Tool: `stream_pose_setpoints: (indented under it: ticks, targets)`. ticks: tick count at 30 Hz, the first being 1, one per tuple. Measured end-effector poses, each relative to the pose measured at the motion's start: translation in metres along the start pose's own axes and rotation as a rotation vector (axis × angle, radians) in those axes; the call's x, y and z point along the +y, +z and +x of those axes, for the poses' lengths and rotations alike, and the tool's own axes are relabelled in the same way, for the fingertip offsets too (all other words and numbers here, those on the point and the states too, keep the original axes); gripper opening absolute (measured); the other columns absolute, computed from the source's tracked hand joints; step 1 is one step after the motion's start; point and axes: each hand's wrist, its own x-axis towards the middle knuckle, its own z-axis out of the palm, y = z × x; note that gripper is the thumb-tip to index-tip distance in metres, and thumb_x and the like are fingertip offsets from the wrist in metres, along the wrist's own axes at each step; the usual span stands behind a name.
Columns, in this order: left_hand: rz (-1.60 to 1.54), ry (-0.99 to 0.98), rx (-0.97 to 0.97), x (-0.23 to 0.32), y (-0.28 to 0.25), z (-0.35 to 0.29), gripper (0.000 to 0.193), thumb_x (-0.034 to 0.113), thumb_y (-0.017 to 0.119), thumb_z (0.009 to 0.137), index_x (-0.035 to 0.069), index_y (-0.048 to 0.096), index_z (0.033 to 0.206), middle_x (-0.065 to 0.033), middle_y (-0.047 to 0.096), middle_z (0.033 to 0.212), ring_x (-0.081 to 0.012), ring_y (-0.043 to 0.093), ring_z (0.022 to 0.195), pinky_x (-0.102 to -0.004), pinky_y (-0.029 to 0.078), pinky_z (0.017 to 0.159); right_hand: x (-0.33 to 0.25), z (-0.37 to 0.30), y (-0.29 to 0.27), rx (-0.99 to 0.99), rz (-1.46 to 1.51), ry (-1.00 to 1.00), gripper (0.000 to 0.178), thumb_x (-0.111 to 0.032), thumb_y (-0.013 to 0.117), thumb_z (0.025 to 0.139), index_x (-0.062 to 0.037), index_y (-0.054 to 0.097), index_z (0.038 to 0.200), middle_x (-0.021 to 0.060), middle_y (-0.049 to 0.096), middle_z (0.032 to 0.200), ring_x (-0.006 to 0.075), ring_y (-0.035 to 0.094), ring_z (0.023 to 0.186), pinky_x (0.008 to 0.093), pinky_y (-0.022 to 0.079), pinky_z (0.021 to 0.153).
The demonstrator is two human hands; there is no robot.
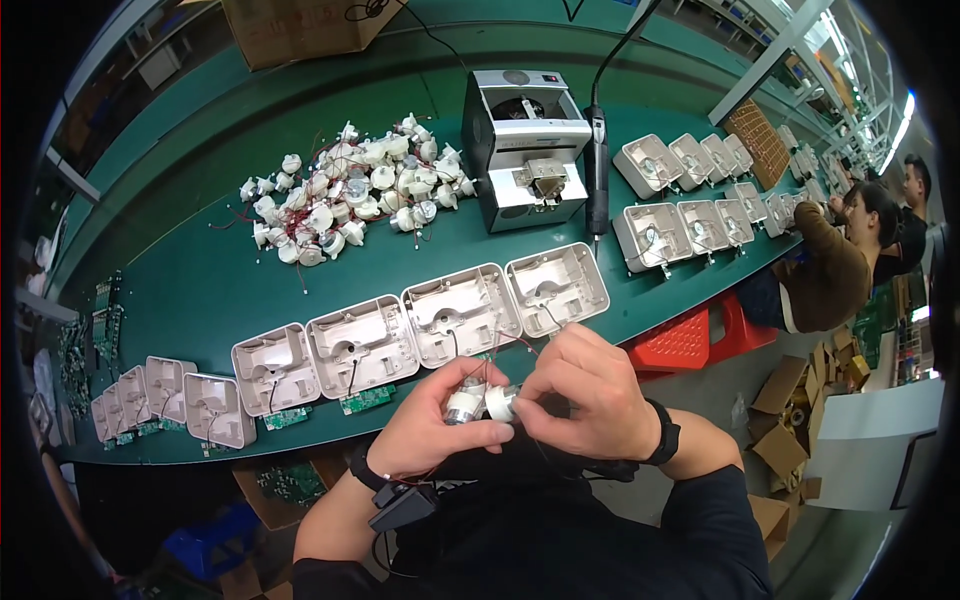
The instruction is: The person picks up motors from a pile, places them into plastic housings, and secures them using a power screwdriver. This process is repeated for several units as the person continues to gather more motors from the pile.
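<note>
My left hand (425, 425) is closed around a small white motor-like unit (464, 405) with a shiny metal end and thin wires. Beside it, a second white motor-like unit (500, 402) sits between both hands. The fingertips of my right hand (595, 400) pinch this second unit at its right side. Thin red and dark wires rise from the units between my hands. Just beyond my hands stands a row of open off-white plastic housings (432, 335), with leads and green circuit boards (367, 400) at their near edge.
Beyond the housings lies a heap of similar white units (350, 190). A grey screw feeder (530, 150) stands near a hanging black electric screwdriver (597, 170). More housings (645, 165) line the right side, where co-workers (835, 250) sit. Red stools (670, 340) are below the table edge.
</note>
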Motion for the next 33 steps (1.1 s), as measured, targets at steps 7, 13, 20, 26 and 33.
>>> stream_pose_setpoints:
  ticks: [7,13,20,26,33]
  targets:
    - [-0.548,-0.148,-0.157,-0.007,-0.014,0.001,0.042,0.015,0.065,0.096,0.003,0.048,0.132,-0.0084,0.061,0.097,-0.0133,0.061,0.073,-0.0231,0.049,0.055,0.001,0.006,0.003,0.024,-0.018,-0.185,0.03,-0.011,0.087,0.072,-0.0065,0.07,0.097,0.006,0.064,0.087,0.0228,0.064,0.077,0.0319,0.048,0.061]
    - [-0.664,-0.205,-0.273,-0.01,-0.011,0.0,0.042,0.02,0.059,0.1,0.002,0.046,0.135,-0.0076,0.058,0.092,-0.0105,0.051,0.061,-0.0219,0.039,0.047,0.006,-0.003,-0.002,-0.051,-0.13,-0.377,0.046,-0.02,0.086,0.074,-0.0034,0.068,0.113,0.0073,0.068,0.102,0.0214,0.065,0.076,0.0309,0.05,0.061]
    - [-0.531,-0.18,-0.14,0.008,-0.009,-0.004,0.035,0.017,0.058,0.1,0.0,0.053,0.13,-0.0103,0.063,0.108,-0.0101,0.052,0.06,-0.0211,0.04,0.047,0.006,-0.001,-0.027,0.002,-0.072,-0.273,0.042,-0.02,0.089,0.074,-0.0025,0.072,0.108,0.01,0.068,0.093,0.0176,0.064,0.069,0.0272,0.048,0.057]
    - [-0.257,-0.15,0.006,0.009,-0.001,0.0,0.028,0.018,0.056,0.103,0.0,0.058,0.124,-0.0099,0.064,0.112,-0.0084,0.054,0.061,-0.0209,0.041,0.049,0.008,-0.011,-0.023,-0.03,0.63,0.273,0.04,-0.018,0.082,0.085,0.0017,0.066,0.116,0.0111,0.068,0.099,0.0152,0.065,0.075,0.0288,0.053,0.064]
    - [0.039,-0.071,0.107,0.002,0.011,0.011,0.028,0.026,0.053,0.106,0.001,0.063,0.114,-0.0048,0.064,0.099,-0.0066,0.054,0.062,-0.0215,0.042,0.051,0.014,-0.023,-0.005,0.155,1.242,0.416,0.041,-0.027,0.068,0.098,0.0043,0.059,0.123,0.0111,0.067,0.102,0.0166,0.065,0.077,0.027,0.054,0.064]
